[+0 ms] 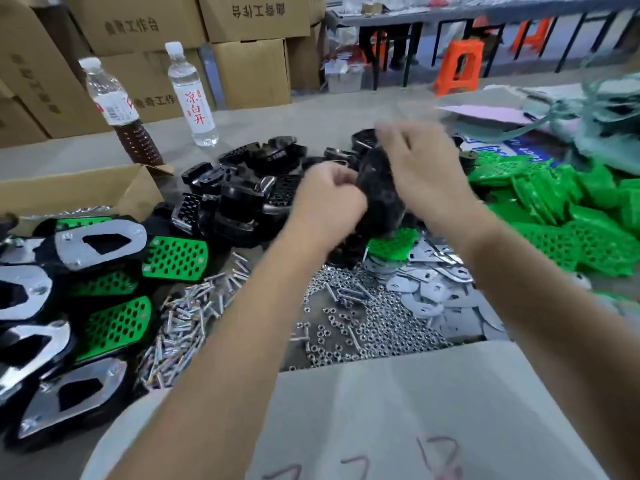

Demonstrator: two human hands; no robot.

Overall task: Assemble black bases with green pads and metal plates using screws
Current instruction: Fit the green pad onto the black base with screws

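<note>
Above the middle of the table I hold a black base [379, 192], blurred by motion. My left hand [329, 199] grips its left side with curled fingers. My right hand [420, 168] holds its right and upper side. Just below it lies a green pad [391, 239] on a heap of metal plates [433, 289]. More black bases [242, 188] are piled behind my left hand. Loose screws [187, 323] and small nuts [367, 327] cover the table in front. A large heap of green pads [571, 216] lies at the right.
Finished assemblies [69, 289] with green pads and metal plates are stacked at the left. An open cardboard box [79, 192] stands behind them. Two bottles [117, 109] [192, 95] stand at the back left before stacked cartons. A cardboard flap [398, 410] lies near me.
</note>
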